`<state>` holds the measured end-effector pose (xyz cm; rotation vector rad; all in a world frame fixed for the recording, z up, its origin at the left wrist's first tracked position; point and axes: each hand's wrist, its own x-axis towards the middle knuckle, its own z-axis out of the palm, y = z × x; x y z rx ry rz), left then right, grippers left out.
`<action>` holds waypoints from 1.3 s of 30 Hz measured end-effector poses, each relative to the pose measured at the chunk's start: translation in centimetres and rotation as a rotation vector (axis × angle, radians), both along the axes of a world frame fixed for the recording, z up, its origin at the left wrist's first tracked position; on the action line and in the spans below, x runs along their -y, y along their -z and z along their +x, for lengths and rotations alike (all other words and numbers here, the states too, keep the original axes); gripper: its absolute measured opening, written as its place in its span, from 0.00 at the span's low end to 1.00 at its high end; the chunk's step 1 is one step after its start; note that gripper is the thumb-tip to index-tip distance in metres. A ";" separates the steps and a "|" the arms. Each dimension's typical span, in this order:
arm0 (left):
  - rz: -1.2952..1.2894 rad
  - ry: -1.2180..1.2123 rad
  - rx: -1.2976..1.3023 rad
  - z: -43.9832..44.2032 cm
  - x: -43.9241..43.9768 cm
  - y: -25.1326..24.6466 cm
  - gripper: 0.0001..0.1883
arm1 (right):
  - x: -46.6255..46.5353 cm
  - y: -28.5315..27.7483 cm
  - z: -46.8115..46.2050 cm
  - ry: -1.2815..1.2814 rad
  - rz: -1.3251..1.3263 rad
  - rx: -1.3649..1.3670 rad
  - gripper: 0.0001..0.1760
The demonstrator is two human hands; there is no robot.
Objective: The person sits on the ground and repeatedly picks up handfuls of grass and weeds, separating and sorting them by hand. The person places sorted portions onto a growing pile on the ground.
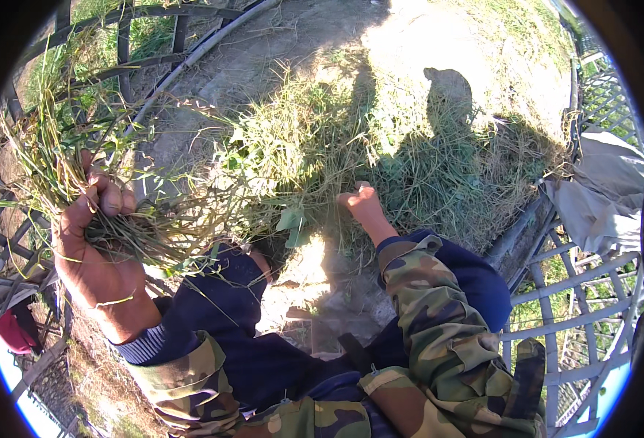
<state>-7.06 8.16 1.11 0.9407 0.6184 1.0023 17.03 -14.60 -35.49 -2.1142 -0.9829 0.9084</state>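
Observation:
A bunch of cut grass (141, 232) is gripped in my left hand (100, 246), raised at the left of the view. Its stems stick out on both sides of my fingers. My right hand (367, 207) reaches down to the near edge of a heap of cut grass (311, 142) on the ground before me. The fingers of that hand are curled against the stems, and some are hidden; whether they grip any is not plain. Green leaves show within the heap, with a broad leaf (291, 219) near its front edge.
Lattice fence panels stand at the left (122, 49) and the right (568, 306). A grey cloth (601, 186) hangs over the right-hand one. A long pole (201, 52) runs along the left side. A dark red item (15, 331) lies at the far left.

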 end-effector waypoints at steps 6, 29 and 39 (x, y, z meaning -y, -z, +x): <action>0.048 0.010 -0.046 0.3 0.1 0.0 0.31 | -3.6 -3.2 -3.2 0.569 -0.099 -0.483 0.50; 0.136 -0.053 -0.197 3.1 2.0 0.0 0.17 | -4.5 -17.1 -1.0 0.527 0.306 -0.178 0.10; 0.137 0.126 -0.097 3.9 2.8 1.2 0.15 | -4.3 -31.5 2.2 0.610 0.474 0.146 0.13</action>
